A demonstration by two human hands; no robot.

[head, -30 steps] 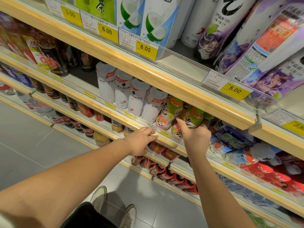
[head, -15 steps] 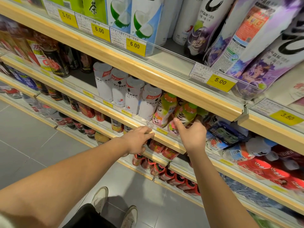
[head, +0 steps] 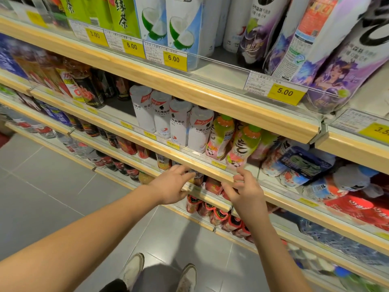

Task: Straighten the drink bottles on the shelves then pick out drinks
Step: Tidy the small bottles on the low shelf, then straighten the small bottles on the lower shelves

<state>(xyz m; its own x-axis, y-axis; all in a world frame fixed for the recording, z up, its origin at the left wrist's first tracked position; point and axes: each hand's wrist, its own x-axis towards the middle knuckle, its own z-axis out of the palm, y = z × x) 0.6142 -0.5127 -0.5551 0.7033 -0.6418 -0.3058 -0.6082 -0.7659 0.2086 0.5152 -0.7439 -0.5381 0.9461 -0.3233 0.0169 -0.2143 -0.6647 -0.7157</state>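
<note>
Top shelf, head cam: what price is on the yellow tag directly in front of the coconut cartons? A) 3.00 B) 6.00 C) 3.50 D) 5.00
B: the yellow tag on the rail in front of the coconut cartons reads 6.00. The 5.00 tag sits further right, by the purple bottles.

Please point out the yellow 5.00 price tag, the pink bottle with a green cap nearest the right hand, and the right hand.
5.00 price tag [head: 284, 92]: head view, on the printed number.
pink bottle [head: 241, 148]: head view, on its label.
right hand [head: 245, 193]: head view, back of the hand.
</note>
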